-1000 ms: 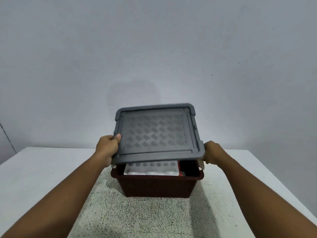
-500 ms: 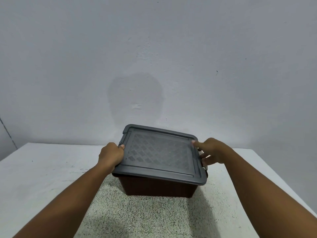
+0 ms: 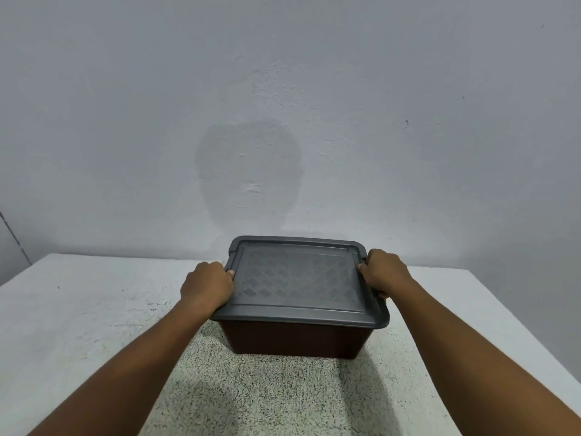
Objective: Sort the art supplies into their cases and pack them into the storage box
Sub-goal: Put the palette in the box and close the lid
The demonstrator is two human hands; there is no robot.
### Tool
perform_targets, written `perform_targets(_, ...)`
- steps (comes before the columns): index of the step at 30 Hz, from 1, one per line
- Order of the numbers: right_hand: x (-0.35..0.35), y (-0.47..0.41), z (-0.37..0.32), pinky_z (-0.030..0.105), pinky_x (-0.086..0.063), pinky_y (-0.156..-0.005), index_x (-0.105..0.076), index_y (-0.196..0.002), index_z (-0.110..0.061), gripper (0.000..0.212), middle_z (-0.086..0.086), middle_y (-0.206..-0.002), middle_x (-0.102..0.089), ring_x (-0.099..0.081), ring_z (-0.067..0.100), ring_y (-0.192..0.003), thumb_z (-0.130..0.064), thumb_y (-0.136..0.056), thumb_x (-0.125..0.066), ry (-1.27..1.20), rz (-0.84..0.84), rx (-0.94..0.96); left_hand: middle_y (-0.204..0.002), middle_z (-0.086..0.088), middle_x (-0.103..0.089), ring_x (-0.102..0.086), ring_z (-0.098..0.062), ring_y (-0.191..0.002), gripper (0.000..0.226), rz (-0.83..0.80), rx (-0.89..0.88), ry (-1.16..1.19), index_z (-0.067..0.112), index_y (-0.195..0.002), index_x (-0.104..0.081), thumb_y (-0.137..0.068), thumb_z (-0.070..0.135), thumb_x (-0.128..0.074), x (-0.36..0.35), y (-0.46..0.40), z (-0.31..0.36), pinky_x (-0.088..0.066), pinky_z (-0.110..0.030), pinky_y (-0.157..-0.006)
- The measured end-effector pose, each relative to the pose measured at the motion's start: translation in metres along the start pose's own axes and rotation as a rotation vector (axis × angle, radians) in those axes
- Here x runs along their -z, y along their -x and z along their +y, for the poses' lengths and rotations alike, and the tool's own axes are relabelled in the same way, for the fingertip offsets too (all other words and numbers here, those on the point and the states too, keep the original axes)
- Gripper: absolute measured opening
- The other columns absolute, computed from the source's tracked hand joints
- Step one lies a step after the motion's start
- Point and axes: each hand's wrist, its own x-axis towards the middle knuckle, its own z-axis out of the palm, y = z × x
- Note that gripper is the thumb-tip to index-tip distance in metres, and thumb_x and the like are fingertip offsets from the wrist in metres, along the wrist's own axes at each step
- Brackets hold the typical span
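Observation:
A dark brown storage box (image 3: 292,339) stands on the table in front of me. Its grey lid (image 3: 298,281), with a diamond pattern on top, lies flat across the box and hides everything inside. My left hand (image 3: 207,286) grips the lid's left edge, thumb on top. My right hand (image 3: 383,273) grips the lid's right edge, fingers curled over the rim.
The box sits at the far end of a speckled grey mat (image 3: 267,388) on a white table (image 3: 78,309). A plain wall (image 3: 283,105) rises right behind the table. The table's right edge (image 3: 522,325) runs close to my right forearm.
The lid was held tilted above the open box, with cases showing inside. It has come down and now lies flat on the box, with both hands still on its sides.

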Motion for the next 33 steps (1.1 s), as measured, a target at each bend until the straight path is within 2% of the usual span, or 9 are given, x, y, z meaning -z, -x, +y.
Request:
perform_targets(3, -0.002, -0.004, 0.000, 0.035, -0.053, -0.072, -0.050, -0.096, -0.014, 0.018, 0.009, -0.097, -0.059, -0.064, 0.031, -0.085, -0.032, -0.094, -0.049, 0.033, 0.004, -0.009, -0.107, -0.016, -0.064, -0.060, -0.034, -0.097, 0.039, -0.021, -0.008, 0.034, 0.007, -0.101, -0.069, -0.097, 0.040, -0.048, 0.002, -0.004, -0.004, -0.046, -0.035, -0.077)
perform_targets(6, -0.003, -0.005, 0.000, 0.032, -0.045, -0.067, -0.046, -0.105, -0.012, 0.024, 0.008, -0.096, -0.054, -0.058, 0.029, -0.083, -0.033, -0.094, -0.051, 0.028, 0.040, 0.001, -0.122, -0.016, -0.057, -0.059, -0.036, -0.105, 0.036, -0.058, 0.006, 0.123, 0.014, -0.114, -0.067, -0.094, 0.041, -0.054, 0.007, -0.008, -0.006, -0.050, -0.040, -0.089)
perform_targets(8, -0.003, -0.003, 0.000, 0.032, -0.041, -0.068, -0.043, -0.112, -0.013, 0.027, 0.010, -0.100, -0.055, -0.052, 0.028, -0.083, -0.032, -0.094, -0.052, 0.016, 0.088, 0.031, -0.129, -0.017, -0.051, -0.059, -0.036, -0.105, 0.037, -0.091, 0.015, 0.187, 0.015, -0.119, -0.065, -0.094, 0.040, -0.055, 0.007, -0.010, -0.006, -0.050, -0.042, -0.093)
perform_targets(10, -0.005, -0.001, 0.001, 0.031, -0.041, -0.070, -0.047, -0.116, -0.015, 0.028, 0.012, -0.108, -0.058, -0.055, 0.030, -0.090, -0.031, -0.094, -0.052, 0.011, 0.118, 0.052, -0.132, -0.018, -0.050, -0.060, -0.035, -0.105, 0.037, -0.113, 0.012, 0.217, 0.014, -0.120, -0.065, -0.095, 0.039, -0.055, 0.006, -0.013, -0.008, -0.050, -0.042, -0.095)
perform_targets(18, -0.007, -0.003, 0.004, 0.033, -0.044, -0.080, -0.056, -0.124, -0.018, 0.031, 0.012, -0.118, -0.062, -0.058, 0.031, -0.105, -0.031, -0.096, -0.053, -0.043, 0.140, 0.086, -0.132, -0.020, -0.053, -0.061, -0.035, -0.104, 0.032, -0.130, -0.007, 0.298, 0.010, -0.114, -0.070, -0.095, 0.032, -0.055, 0.007, -0.016, -0.009, -0.050, -0.044, -0.095)
perform_targets(22, -0.010, -0.004, 0.004, 0.037, -0.046, -0.084, -0.055, -0.128, -0.017, 0.034, 0.011, -0.119, -0.063, -0.057, 0.033, -0.108, -0.031, -0.098, -0.047, -0.015, 0.206, 0.127, -0.122, -0.020, -0.060, -0.062, -0.034, -0.099, 0.029, -0.091, -0.016, 0.292, 0.010, -0.103, -0.074, -0.095, 0.031, -0.054, 0.010, -0.016, -0.006, -0.051, -0.040, -0.090)
perform_targets(26, -0.011, -0.010, 0.003, 0.035, -0.044, -0.078, -0.055, -0.129, -0.018, 0.035, 0.012, -0.118, -0.062, -0.057, 0.033, -0.106, -0.033, -0.098, -0.045, 0.029, 0.158, 0.116, -0.121, -0.018, -0.064, -0.062, -0.034, -0.104, 0.032, -0.061, -0.013, 0.297, 0.005, -0.112, -0.071, -0.095, 0.028, -0.058, 0.013, -0.015, -0.003, -0.050, -0.037, -0.088)
perform_targets(29, -0.013, -0.015, 0.004, 0.037, -0.045, -0.081, -0.053, -0.130, -0.019, 0.036, 0.013, -0.119, -0.061, -0.057, 0.033, -0.107, -0.032, -0.098, -0.044, 0.056, 0.121, 0.119, -0.123, -0.016, -0.064, -0.062, -0.032, -0.106, 0.034, -0.067, -0.003, 0.323, 0.006, -0.116, -0.069, -0.094, 0.029, -0.060, 0.016, -0.014, 0.000, -0.051, -0.036, -0.089)
perform_targets(33, -0.016, -0.019, 0.005, 0.034, -0.039, -0.073, -0.052, -0.124, -0.015, 0.032, 0.014, -0.113, -0.061, -0.056, 0.033, -0.103, -0.030, -0.099, -0.039, 0.137, 0.138, 0.165, -0.124, -0.016, -0.063, -0.061, -0.032, -0.109, 0.036, -0.071, -0.008, 0.298, 0.006, -0.120, -0.067, -0.095, 0.031, -0.058, 0.017, -0.014, 0.002, -0.048, -0.036, -0.090)
